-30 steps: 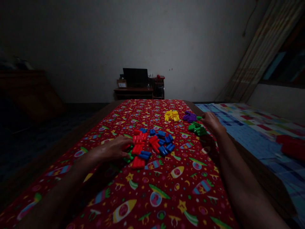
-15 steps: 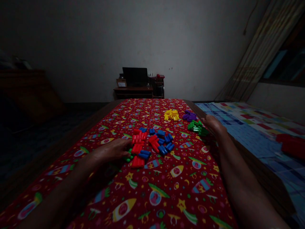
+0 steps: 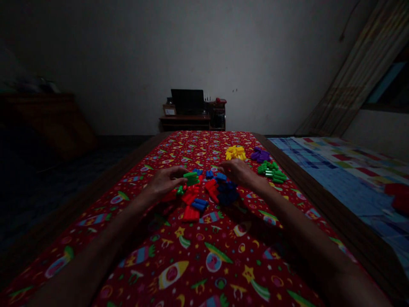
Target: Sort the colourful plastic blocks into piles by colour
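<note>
My left hand (image 3: pixel 164 181) pinches a green plastic piece (image 3: pixel 191 178) between thumb and fingers, just above the red pieces (image 3: pixel 191 213). Another green piece (image 3: pixel 180 190) lies under its fingertips. My right hand (image 3: pixel 238 170) hovers palm down over the blue pieces (image 3: pixel 227 194), its fingers loosely bent and pointing left; nothing shows in them. One blue piece (image 3: pixel 200 204) lies among the red ones. Farther right are sorted heaps: yellow pieces (image 3: pixel 235 153), purple pieces (image 3: pixel 260 154) and green pieces (image 3: pixel 271 171).
A red patterned cloth (image 3: pixel 172 243) covers the long table, with a brown edge (image 3: pixel 319 200) on the right. Beyond stands a low desk (image 3: pixel 185 123) with a dark monitor (image 3: pixel 187 101). A checked blue bedspread (image 3: pixel 345 187) lies to the right.
My left hand has lifted a green piece from beside the red ones. My right hand has moved left, from beside the green heap to above the blue pieces. The view has shifted slightly.
</note>
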{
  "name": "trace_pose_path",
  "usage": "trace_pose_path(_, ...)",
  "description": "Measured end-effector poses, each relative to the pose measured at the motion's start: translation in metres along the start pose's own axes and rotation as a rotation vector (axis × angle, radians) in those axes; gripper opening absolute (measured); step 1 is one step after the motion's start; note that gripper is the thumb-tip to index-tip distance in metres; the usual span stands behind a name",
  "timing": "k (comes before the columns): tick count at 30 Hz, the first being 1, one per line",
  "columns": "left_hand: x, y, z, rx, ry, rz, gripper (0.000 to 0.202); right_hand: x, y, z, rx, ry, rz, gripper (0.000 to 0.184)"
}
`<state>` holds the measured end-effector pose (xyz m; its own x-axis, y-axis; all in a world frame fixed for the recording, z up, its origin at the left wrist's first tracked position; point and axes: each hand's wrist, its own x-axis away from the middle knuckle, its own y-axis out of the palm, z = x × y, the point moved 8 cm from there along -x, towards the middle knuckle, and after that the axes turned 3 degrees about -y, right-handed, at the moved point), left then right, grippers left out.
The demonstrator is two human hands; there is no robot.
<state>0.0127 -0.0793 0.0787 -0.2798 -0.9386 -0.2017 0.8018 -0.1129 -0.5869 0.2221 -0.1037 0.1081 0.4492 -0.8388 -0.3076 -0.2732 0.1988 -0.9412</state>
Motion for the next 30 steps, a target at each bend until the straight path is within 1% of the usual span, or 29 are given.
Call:
trace_pose_path(2, 0.004, 0.013, 0.008, 0.040, 0.041, -0.028, 0.039, 0.000, 0.014, -0.028, -0.111, -0.119, 0.029, 0.025)
trace_pose_path(4, 0.007, 0.023, 0.015, 0.025, 0.082, -0.065, 0.036, 0.000, 0.025, -0.043, -0.176, -0.184, 0.051, 0.022)
trace_pose_path(6, 0.009, 0.027, 0.020, -0.015, 0.125, -0.091, 0.035, -0.001, 0.031, -0.047, -0.196, -0.206, 0.049, 0.020)
trace_pose_path(8, 0.007, 0.025, 0.017, -0.079, 0.155, -0.086, 0.036, -0.003, 0.028, -0.039, -0.199, -0.179, 0.044, 0.022)
trace_pose_path(10, 0.002, 0.019, 0.007, -0.195, 0.182, -0.054, 0.035, -0.004, 0.019, -0.022, -0.199, -0.109, 0.037, 0.024)
trace_pose_path(13, -0.005, 0.011, -0.016, -0.451, 0.187, 0.008, 0.031, -0.001, 0.003, 0.017, -0.155, 0.052, -0.018, 0.025)
trace_pose_path(14, -0.006, 0.010, -0.024, -0.526, 0.160, 0.005, 0.030, 0.001, -0.001, 0.032, -0.128, 0.107, -0.047, 0.024)
trace_pose_path(16, -0.008, 0.014, -0.038, -0.619, 0.095, -0.059, 0.031, 0.009, -0.008, 0.061, -0.055, 0.204, -0.127, 0.022)
trace_pose_path(17, -0.007, 0.017, -0.042, -0.635, 0.075, -0.103, 0.031, 0.013, -0.010, 0.075, -0.011, 0.253, -0.178, 0.022)
trace_pose_path(19, -0.004, 0.022, -0.041, -0.629, 0.079, -0.177, 0.032, 0.025, -0.012, 0.103, 0.089, 0.362, -0.283, 0.020)
trace_pose_path(21, -0.002, 0.024, -0.037, -0.614, 0.085, -0.202, 0.035, 0.038, -0.015, 0.129, 0.184, 0.497, -0.354, 0.017)
trace_pose_path(22, -0.002, 0.024, -0.035, -0.608, 0.078, -0.210, 0.036, 0.044, -0.016, 0.140, 0.220, 0.562, -0.369, 0.017)
trace_pose_path(24, -0.002, 0.024, -0.035, -0.606, 0.056, -0.215, 0.038, 0.054, -0.019, 0.156, 0.271, 0.666, -0.377, 0.022)
trace_pose_path(26, -0.003, 0.021, -0.037, -0.615, 0.028, -0.199, 0.041, 0.062, -0.020, 0.166, 0.302, 0.730, -0.373, 0.027)
trace_pose_path(28, -0.006, 0.015, -0.042, -0.631, -0.009, -0.166, 0.045, 0.066, -0.023, 0.171, 0.329, 0.779, -0.347, 0.032)
trace_pose_path(30, -0.008, 0.008, -0.047, -0.630, -0.033, -0.126, 0.049, 0.065, -0.028, 0.170, 0.346, 0.789, -0.289, 0.033)
